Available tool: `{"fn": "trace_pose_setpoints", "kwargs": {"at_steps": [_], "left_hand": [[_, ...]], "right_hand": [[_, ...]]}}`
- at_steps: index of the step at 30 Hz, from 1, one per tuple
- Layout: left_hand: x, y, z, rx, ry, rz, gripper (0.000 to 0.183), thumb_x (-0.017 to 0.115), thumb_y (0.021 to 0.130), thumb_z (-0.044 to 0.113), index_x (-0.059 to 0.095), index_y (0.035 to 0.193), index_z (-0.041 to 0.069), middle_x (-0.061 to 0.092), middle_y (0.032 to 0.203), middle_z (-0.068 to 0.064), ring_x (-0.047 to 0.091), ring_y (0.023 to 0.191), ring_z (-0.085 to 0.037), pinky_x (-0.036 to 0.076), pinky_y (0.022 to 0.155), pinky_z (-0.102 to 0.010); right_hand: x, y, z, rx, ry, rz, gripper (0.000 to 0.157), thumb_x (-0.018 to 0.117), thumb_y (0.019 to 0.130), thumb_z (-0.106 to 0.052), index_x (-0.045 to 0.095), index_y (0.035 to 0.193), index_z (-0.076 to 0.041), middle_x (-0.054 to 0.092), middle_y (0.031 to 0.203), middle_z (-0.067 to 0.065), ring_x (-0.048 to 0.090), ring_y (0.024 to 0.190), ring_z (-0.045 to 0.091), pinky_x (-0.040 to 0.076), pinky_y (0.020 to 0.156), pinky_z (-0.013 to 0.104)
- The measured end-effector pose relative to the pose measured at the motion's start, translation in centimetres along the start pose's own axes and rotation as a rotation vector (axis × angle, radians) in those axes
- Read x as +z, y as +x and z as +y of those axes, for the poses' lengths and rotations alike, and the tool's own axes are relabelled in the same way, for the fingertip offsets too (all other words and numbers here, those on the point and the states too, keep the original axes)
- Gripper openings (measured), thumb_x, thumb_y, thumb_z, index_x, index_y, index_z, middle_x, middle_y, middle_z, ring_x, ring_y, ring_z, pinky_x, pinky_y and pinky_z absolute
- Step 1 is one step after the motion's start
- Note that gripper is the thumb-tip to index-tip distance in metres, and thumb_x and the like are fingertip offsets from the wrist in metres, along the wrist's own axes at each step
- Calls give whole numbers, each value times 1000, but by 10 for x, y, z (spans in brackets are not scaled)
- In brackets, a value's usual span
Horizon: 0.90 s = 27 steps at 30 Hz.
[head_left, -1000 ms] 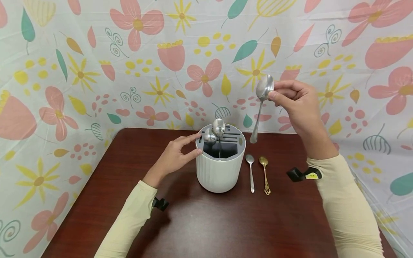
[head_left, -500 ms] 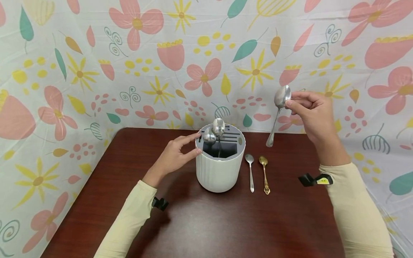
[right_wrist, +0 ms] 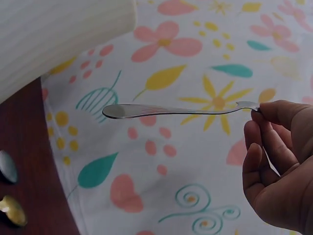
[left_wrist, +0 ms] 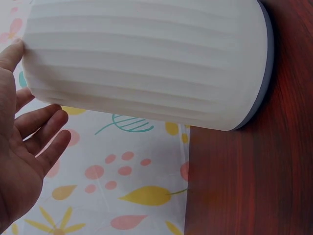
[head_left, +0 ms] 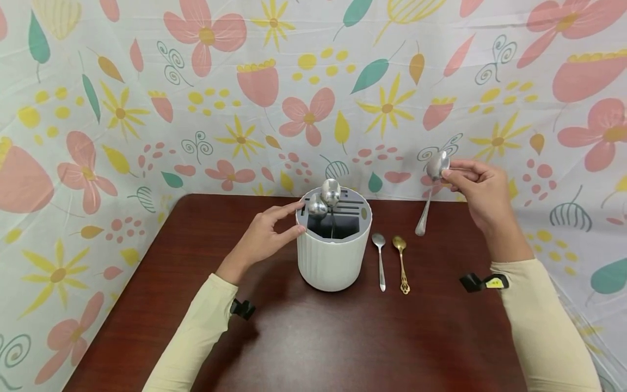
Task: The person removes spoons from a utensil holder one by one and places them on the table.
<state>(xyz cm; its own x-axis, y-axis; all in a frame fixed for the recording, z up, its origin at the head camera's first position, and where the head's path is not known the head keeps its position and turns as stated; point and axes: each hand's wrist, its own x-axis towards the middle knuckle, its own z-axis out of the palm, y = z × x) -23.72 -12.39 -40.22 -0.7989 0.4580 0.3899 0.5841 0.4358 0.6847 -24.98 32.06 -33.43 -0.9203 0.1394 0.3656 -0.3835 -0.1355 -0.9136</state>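
Note:
In the head view my right hand (head_left: 482, 198) pinches a silver spoon (head_left: 437, 165) by its bowl, raised over the table's back right. The handle hangs down and slants left. From the right wrist view, the spoon (right_wrist: 171, 112) shows nearly edge-on, with its bowl mostly hidden at the fingertips. My left hand (head_left: 264, 235) touches the rim of a white ribbed cutlery holder (head_left: 330, 267), thumb and forefinger spread; the left wrist view shows its other fingers loose beside the wall. Two silver spoons, one farther back (head_left: 331, 191) and one nearer (head_left: 317, 207), stand bowl-up in the holder.
Right of the holder, a small silver spoon (head_left: 380, 261) and a gold spoon (head_left: 402, 267) with an openwork handle lie side by side. They rest on a dark reddish-brown table (head_left: 313, 343). A flower-print cloth (head_left: 274, 141) hangs behind the table.
My right hand has carried the silver spoon right and downward, away from above the holder's right side. The left hand keeps its place at the rim.

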Motion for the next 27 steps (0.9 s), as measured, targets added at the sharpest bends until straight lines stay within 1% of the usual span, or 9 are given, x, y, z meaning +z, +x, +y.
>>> {"fn": "trace_pose_setpoints", "kwargs": {"at_steps": [7, 13, 14, 19, 23, 27], "left_hand": [[0, 0, -2, -2, 2, -3, 56, 71, 97, 41, 54, 150, 31, 55, 148, 9, 49, 138, -17, 45, 109, -51], [-1, 1, -1, -4, 5, -2, 55, 70, 97, 43, 54, 149, 31, 57, 146, 10, 50, 136, -16, 46, 107, -51], [-1, 1, -1, -6, 5, -1, 55, 70, 97, 43, 55, 149, 31, 57, 146, 10, 50, 136, -16, 46, 107, -51], [-1, 0, 0, -7, -3, 2, 56, 71, 97, 42, 55, 149, 30, 56, 147, 9, 50, 136, -18, 46, 107, -54], [-1, 0, 0, -7, 1, 2, 56, 71, 97, 41, 54, 149, 31, 56, 148, 9, 50, 136, -17, 46, 107, -52], [0, 0, 0, -2, -2, 0, 56, 71, 97, 42, 54, 149, 32, 56, 148, 8, 50, 136, -18, 46, 107, -52]], "right_hand": [[-19, -5, 18, 52, -35, 17, 19, 73, 90, 7, 78, 105, -1, 79, 83, 0, 75, 74, 8, 51, 59, 17], [-34, -12, 33, 93, -35, 16, 20, 73, 91, 5, 77, 110, -1, 78, 84, 1, 74, 73, 9, 52, 59, 19], [-37, -13, 35, 97, -38, 17, 21, 73, 91, 4, 77, 111, 0, 78, 83, 1, 74, 72, 10, 52, 59, 20], [-44, -18, 45, 173, -93, 27, 23, 76, 91, -1, 79, 112, -9, 78, 80, -2, 72, 71, 8, 53, 60, 18], [-50, -24, 54, 197, -78, 17, 24, 74, 92, 0, 79, 113, -9, 78, 80, -1, 73, 70, 8, 53, 59, 18], [-57, -30, 63, 220, -135, 23, 25, 75, 92, -3, 79, 116, -9, 78, 80, -3, 72, 70, 8, 52, 59, 19]]}}
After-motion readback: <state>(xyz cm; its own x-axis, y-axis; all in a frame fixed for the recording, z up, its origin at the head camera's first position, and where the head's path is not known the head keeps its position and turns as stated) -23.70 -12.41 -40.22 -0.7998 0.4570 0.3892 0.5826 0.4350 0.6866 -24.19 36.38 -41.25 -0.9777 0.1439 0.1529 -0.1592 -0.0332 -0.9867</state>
